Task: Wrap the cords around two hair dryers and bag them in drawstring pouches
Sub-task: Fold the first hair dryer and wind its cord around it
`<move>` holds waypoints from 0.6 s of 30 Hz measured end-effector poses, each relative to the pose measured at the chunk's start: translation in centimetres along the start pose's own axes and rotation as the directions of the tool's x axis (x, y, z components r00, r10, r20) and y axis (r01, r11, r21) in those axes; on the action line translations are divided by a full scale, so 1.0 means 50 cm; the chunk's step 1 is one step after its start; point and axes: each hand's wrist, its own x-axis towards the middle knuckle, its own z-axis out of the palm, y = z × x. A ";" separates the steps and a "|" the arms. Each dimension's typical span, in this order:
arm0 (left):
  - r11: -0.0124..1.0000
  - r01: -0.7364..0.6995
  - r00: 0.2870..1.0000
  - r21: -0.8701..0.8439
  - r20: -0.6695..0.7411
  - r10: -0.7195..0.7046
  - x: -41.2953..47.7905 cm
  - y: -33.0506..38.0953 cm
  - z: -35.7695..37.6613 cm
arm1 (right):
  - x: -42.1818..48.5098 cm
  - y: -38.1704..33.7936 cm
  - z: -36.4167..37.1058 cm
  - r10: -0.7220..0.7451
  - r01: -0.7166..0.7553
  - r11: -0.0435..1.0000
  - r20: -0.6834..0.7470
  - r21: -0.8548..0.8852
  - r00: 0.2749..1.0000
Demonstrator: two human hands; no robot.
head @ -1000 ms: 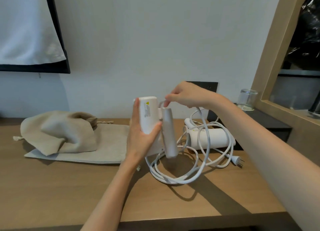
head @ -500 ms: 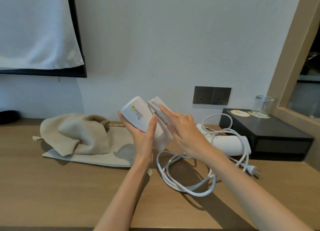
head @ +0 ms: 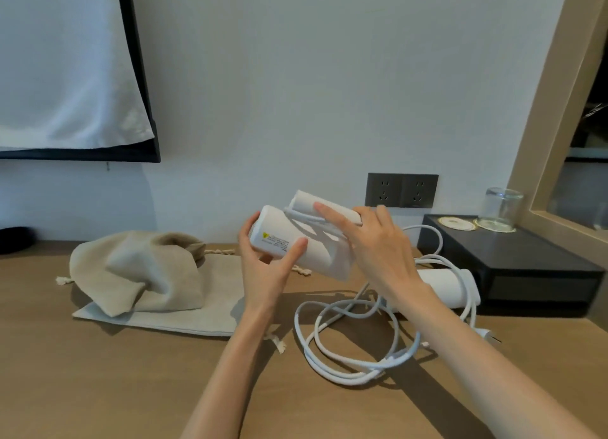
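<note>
Dryer (head: pixel 289 241), upright a second ago, now lies tilted; left hand (head: pixel 268 274) grips its body, right hand (head: pixel 375 251) rests straight fingers (head: pixel 329 213) on its folded handle (head: pixel 304 200), cord (head: pixel 345 350) trailing below.

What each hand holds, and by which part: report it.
The left hand grips the hair dryer by its labelled barrel end; the right hand presses straight fingers on its folded handle.

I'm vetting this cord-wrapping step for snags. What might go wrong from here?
The loose white cord, looped on the wooden table, seems to cross the cord of the second white hair dryer; winding may tangle them. The left hand grips just one end of the raised white hair dryer; it might slip.
</note>
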 end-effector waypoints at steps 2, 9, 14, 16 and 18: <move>0.991 -0.047 0.998 0.124 0.055 0.040 0.019 0.008 -0.011 | 0.021 0.016 -0.004 -0.039 0.039 0.998 -0.011 -0.044 0.999; 0.941 -0.004 0.974 0.340 0.216 -0.073 0.072 0.032 0.001 | 0.056 0.052 0.020 -0.131 0.118 0.988 -0.133 -0.099 0.983; 0.962 0.226 0.971 0.150 0.045 -0.235 0.078 0.002 0.034 | 0.043 0.046 0.043 -0.008 0.022 0.996 -0.154 0.090 0.988; 0.948 0.291 0.955 0.128 0.012 -0.295 0.079 -0.009 0.037 | 0.035 0.050 0.050 0.021 0.013 0.977 -0.161 0.212 0.987; 0.926 0.368 0.930 0.090 -0.009 -0.368 0.082 -0.017 0.028 | 0.020 0.061 0.058 0.015 0.027 0.954 -0.137 0.298 0.991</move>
